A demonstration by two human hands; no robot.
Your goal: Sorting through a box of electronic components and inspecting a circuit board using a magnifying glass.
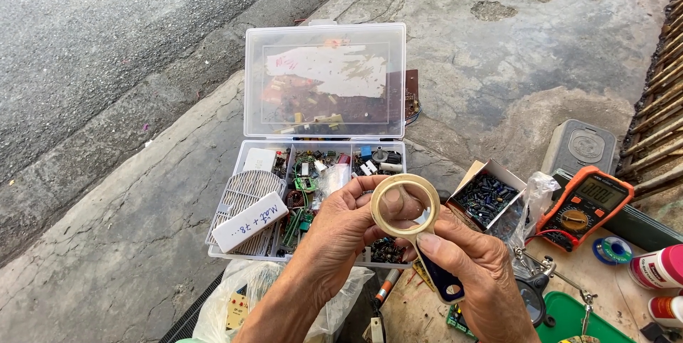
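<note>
My right hand (pixel 478 272) grips the dark blue handle of a round magnifying glass (pixel 405 206) with a cream rim. My left hand (pixel 340 233) sits behind the lens, fingertips pinched together, seemingly on something tiny that I cannot make out. Both hands hover over the near edge of an open clear plastic organizer box (pixel 245 149) full of small electronic parts.
The box lid (pixel 325 80) stands upright. A small cardboard box of capacitors (pixel 486 198) lies to the right, then an orange multimeter (pixel 585 207), a solder spool (pixel 613 250), a green tray (pixel 568 318) and bottles (pixel 658 268). A white plastic bag (pixel 235 300) lies below. Asphalt road at left.
</note>
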